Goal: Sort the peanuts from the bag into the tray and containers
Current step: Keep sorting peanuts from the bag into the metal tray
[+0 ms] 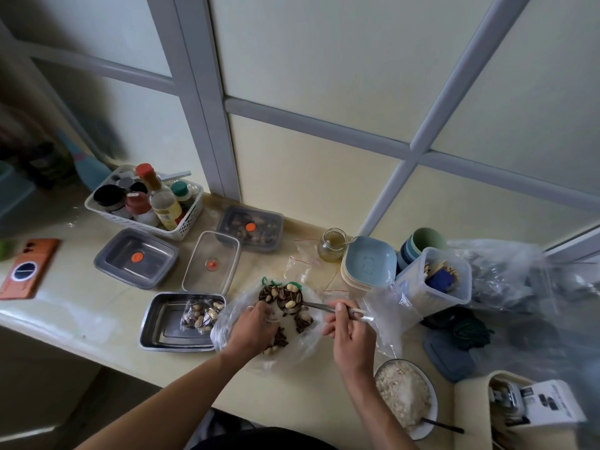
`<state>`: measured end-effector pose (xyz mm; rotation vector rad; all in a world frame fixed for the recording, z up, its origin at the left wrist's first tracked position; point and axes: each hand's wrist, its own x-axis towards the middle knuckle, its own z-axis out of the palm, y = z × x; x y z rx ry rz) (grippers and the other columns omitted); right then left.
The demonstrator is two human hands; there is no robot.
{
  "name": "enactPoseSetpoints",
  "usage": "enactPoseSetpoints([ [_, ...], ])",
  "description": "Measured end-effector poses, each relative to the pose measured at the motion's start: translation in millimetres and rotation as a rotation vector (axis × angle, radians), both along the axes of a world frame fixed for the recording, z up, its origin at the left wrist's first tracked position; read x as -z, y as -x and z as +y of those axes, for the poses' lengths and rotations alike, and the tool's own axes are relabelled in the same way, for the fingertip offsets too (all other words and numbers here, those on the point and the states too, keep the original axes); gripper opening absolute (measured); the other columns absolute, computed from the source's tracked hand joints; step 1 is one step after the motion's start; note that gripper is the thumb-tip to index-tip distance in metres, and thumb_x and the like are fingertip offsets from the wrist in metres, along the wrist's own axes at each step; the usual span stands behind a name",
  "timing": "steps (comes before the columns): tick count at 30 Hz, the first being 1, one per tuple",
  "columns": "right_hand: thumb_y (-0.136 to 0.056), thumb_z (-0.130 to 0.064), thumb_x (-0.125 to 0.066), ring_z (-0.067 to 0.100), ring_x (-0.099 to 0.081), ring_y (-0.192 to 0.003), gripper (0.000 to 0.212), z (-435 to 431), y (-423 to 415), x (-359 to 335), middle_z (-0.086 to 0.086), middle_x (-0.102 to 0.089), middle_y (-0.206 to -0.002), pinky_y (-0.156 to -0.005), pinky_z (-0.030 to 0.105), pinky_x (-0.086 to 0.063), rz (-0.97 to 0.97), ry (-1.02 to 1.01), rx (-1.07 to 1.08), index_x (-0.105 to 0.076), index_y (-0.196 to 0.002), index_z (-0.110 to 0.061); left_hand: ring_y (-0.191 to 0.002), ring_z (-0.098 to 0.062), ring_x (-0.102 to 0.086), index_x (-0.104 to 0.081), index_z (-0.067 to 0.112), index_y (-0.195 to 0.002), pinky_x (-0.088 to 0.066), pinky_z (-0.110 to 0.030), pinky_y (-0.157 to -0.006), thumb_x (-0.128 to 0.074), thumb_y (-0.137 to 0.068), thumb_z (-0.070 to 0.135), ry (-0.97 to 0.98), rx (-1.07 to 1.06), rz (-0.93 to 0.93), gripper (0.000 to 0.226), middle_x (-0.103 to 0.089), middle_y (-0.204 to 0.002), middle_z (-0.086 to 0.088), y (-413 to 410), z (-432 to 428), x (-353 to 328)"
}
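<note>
A clear plastic bag [227, 323] lies open on the counter, filled with pale peanuts and dark seeds [297, 319]. My left hand [255, 326] grips the bag's rim, holding it open. My right hand [349, 332] pinches the handle of a metal spoon [321, 307], whose bowl carries a heap of peanuts and seeds above the bag. Left of the bag stands a steel tray [156, 323] holding a small sealed bag of the mix [203, 315]. Behind it are a clear lid [211, 261], an empty grey container [136, 258] and a lidded grey container [250, 228] with nuts inside.
A white basket of bottles [143, 203] stands at the back left, an orange phone [27, 267] far left. A glass jar [332, 243], stacked blue dishes [368, 264], cups and a clear tub [435, 277] crowd the right. A bowl of white grains [404, 396] sits near the front edge.
</note>
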<state>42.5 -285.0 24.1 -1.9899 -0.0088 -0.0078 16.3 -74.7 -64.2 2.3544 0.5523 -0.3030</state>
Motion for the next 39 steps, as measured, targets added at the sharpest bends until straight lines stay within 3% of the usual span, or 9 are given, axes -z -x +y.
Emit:
enactPoseSetpoints([
  [5, -0.106, -0.023, -0.046, 0.002, -0.067, -0.059, 0.035, -8, 4, -12, -0.007, -0.068, -0.065, -0.06, 0.006, -0.046, -0.101, 0.047, -0.068, -0.074, -0.09, -0.011, -0.089, -0.023, -0.063, -0.059, 0.015, -0.105, -0.048, -0.034, -0.074, -0.066, -0.09, 0.039, 0.013, 0.045, -0.026, 0.029, -0.068, -0.099, -0.003, -13, -9, -2],
  [10, -0.105, -0.013, -0.054, 0.004, -0.068, -0.063, 0.018, -11, 8, -11, -0.011, -0.068, -0.082, -0.057, 0.015, -0.052, -0.134, 0.06, -0.229, -0.072, -0.103, -0.016, -0.096, -0.031, -0.062, -0.055, 0.009, -0.108, -0.045, -0.037, -0.076, -0.066, -0.09, 0.034, 0.029, 0.073, -0.01, 0.032, -0.068, -0.105, -0.011, -16, -18, 3],
  [15, -0.106, -0.025, -0.052, 0.007, -0.068, -0.075, 0.02, -14, 15, -4, -0.009, -0.065, -0.098, -0.069, 0.022, -0.056, -0.195, 0.088, -0.371, -0.07, -0.114, -0.019, -0.089, -0.029, -0.059, -0.05, 0.013, -0.097, -0.041, -0.037, -0.07, -0.068, -0.088, 0.033, 0.041, 0.047, 0.016, 0.029, -0.065, -0.097, -0.009, -14, -22, 9],
  [18, -0.108, -0.034, -0.047, 0.004, -0.068, -0.08, 0.028, -14, 19, -6, -0.009, -0.064, -0.101, -0.074, 0.016, -0.054, -0.24, 0.108, -0.373, -0.069, -0.118, -0.02, -0.076, -0.021, -0.056, -0.049, 0.018, -0.089, -0.037, -0.032, -0.062, -0.072, -0.087, 0.032, 0.089, 0.007, -0.026, 0.027, -0.061, -0.086, 0.0, -15, -22, 8],
  [21, -0.108, -0.035, -0.045, 0.004, -0.068, -0.08, 0.03, -13, 19, -9, -0.007, -0.064, -0.103, -0.074, 0.015, -0.053, -0.257, 0.101, -0.364, -0.068, -0.119, -0.019, -0.075, -0.013, -0.061, -0.052, 0.023, -0.089, -0.051, -0.032, -0.067, -0.073, -0.087, 0.031, 0.129, -0.007, -0.046, 0.023, -0.067, -0.085, 0.006, -16, -22, 8],
  [25, -0.107, -0.028, -0.049, 0.002, -0.065, -0.082, 0.027, -11, 18, -12, -0.006, -0.064, -0.1, -0.076, 0.012, -0.051, -0.291, 0.123, -0.346, -0.07, -0.118, -0.015, -0.073, -0.015, -0.057, -0.05, 0.023, -0.09, -0.04, -0.026, -0.059, -0.073, -0.088, 0.031, 0.118, -0.012, -0.053, 0.025, -0.062, -0.082, 0.003, -19, -23, 7],
  [31, -0.106, -0.024, -0.052, 0.003, -0.065, -0.088, 0.022, -12, 17, -9, -0.005, -0.065, -0.101, -0.077, 0.02, -0.054, -0.282, 0.155, -0.41, -0.069, -0.118, -0.02, -0.077, -0.015, -0.064, -0.06, 0.02, -0.097, -0.055, -0.037, -0.072, -0.074, -0.086, 0.028, 0.18, -0.044, -0.085, 0.019, -0.069, -0.086, 0.004, -20, -22, 8],
  [36, -0.108, -0.027, -0.05, 0.009, -0.066, -0.093, 0.024, -14, 20, -7, -0.006, -0.062, -0.105, -0.078, 0.03, -0.056, -0.298, 0.163, -0.455, -0.069, -0.119, -0.019, -0.082, -0.006, -0.066, -0.066, 0.023, -0.104, -0.049, -0.024, -0.072, -0.079, -0.083, 0.027, 0.366, -0.123, -0.13, 0.025, -0.073, -0.091, 0.007, -18, -19, 7],
  [39, -0.107, -0.025, -0.051, 0.01, -0.066, -0.097, 0.024, -15, 23, -6, -0.005, -0.062, -0.11, -0.079, 0.032, -0.056, -0.294, 0.19, -0.492, -0.069, -0.122, -0.021, -0.085, -0.007, -0.068, -0.067, 0.026, -0.103, -0.054, -0.029, -0.077, -0.08, -0.083, 0.032, 0.433, -0.129, -0.123, 0.025, -0.074, -0.091, 0.007, -19, -16, 10],
])
